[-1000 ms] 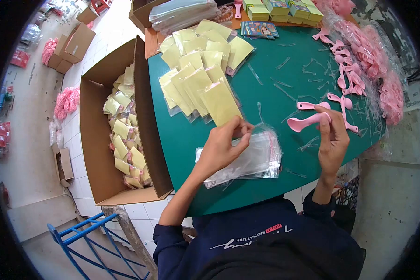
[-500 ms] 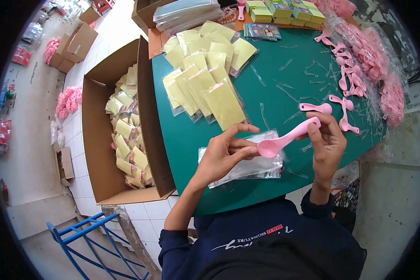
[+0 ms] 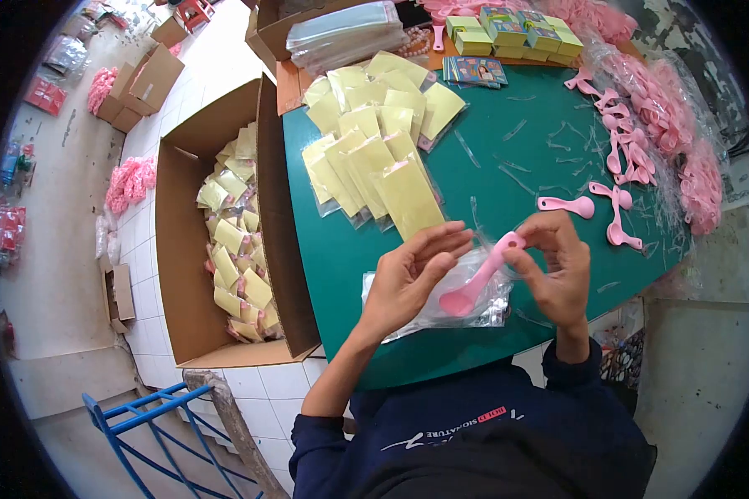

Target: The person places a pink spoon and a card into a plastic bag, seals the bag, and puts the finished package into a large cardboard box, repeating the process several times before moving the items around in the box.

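Observation:
A pink spoon (image 3: 472, 287) hangs bowl-down over clear plastic bags (image 3: 408, 319) near the table's front edge. My right hand (image 3: 558, 264) pinches the end of its handle between thumb and fingers. To the left of the spoon is my left hand (image 3: 414, 274), fingers apart and holding nothing, close to a thin clear strip. Packets with yellow cards (image 3: 408, 195) lie overlapped beyond my left hand. Another pink spoon (image 3: 567, 205) lies just past my right hand.
An open cardboard box (image 3: 179, 249) of yellow packets stands left of the green table (image 3: 508, 150). More pink spoons (image 3: 628, 154) and bagged pink items (image 3: 662, 104) line the right side. Stacked yellow-sided cards (image 3: 508, 35) sit at the back. A blue metal frame (image 3: 154, 412) stands lower left.
The spoon has swung lower and more upright, its bowl now clear of my left hand's fingers. My left hand has opened, and my right hand has moved slightly left and down.

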The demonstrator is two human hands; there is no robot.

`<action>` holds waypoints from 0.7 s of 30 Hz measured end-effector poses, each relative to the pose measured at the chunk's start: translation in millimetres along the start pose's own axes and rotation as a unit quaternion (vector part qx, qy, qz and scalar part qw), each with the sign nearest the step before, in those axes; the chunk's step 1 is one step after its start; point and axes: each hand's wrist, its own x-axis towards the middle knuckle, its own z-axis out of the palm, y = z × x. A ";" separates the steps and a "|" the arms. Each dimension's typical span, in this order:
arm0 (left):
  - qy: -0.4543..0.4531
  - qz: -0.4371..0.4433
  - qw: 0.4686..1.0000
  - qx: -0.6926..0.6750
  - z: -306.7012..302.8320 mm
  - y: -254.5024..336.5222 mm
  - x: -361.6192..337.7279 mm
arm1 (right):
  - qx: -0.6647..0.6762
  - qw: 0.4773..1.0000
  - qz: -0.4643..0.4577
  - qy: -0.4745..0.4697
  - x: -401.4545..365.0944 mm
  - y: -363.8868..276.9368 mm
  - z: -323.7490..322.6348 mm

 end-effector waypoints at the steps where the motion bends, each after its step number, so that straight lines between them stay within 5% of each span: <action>1: -0.029 -0.020 0.999 0.040 -5.5 0.2 -1.2 | 0.003 1.000 -0.012 0.007 2.6 -0.6 -0.9; 4: -0.098 -0.051 0.981 0.157 -18.2 6.6 -4.8 | -0.015 0.999 0.031 -0.037 14.2 -11.8 -1.5; 6: -0.059 -0.037 0.990 0.125 -16.6 10.9 -8.3 | -0.039 0.962 -0.158 -0.221 37.1 -8.3 -0.1; 9: -0.023 0.024 0.993 0.111 -18.8 19.9 -9.1 | 0.033 0.933 -0.220 -0.282 99.9 24.6 -1.8; 10: -0.012 0.044 0.993 0.112 -25.6 13.3 -11.0 | -0.012 0.949 -0.237 -0.209 135.9 40.9 -7.1; 11: -0.002 0.064 0.992 0.113 -29.8 10.7 -13.5 | -0.077 0.981 -0.112 -0.139 175.0 81.9 -16.9; 12: -0.010 0.096 0.991 0.096 -29.6 12.5 -14.7 | -0.255 0.962 -0.084 -0.051 208.9 106.8 -25.2; 14: 0.000 0.082 0.993 0.080 -28.7 16.6 -21.4 | -0.449 0.887 0.086 -0.061 262.6 168.7 -49.4; 16: -0.006 0.088 0.993 0.074 -31.0 19.6 -27.3 | -0.490 0.870 0.051 -0.002 281.3 250.1 -60.7; 21: -0.003 0.087 0.994 0.070 -34.8 21.9 -29.6 | -0.392 0.908 0.113 0.101 270.2 237.0 -54.3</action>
